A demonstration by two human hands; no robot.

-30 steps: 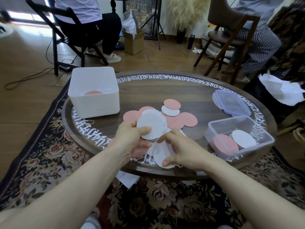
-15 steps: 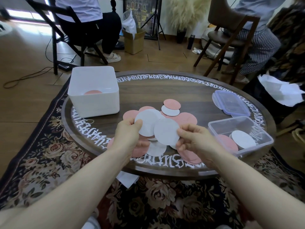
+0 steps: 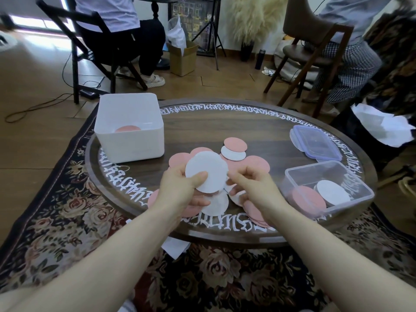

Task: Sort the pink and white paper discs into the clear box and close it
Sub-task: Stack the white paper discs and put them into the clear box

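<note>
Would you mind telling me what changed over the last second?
The right hand passed its white disc onto the stack of white discs gripped by the left hand, then let go. The clear box, lid and white bin stayed put.

1. I count two boxes on the table: one clear box, one white bin.
2. One lid beside them.
3. Clear box holds two discs: one pink disc, one white disc.
4. Loose discs overlap; I can't count them.
</note>
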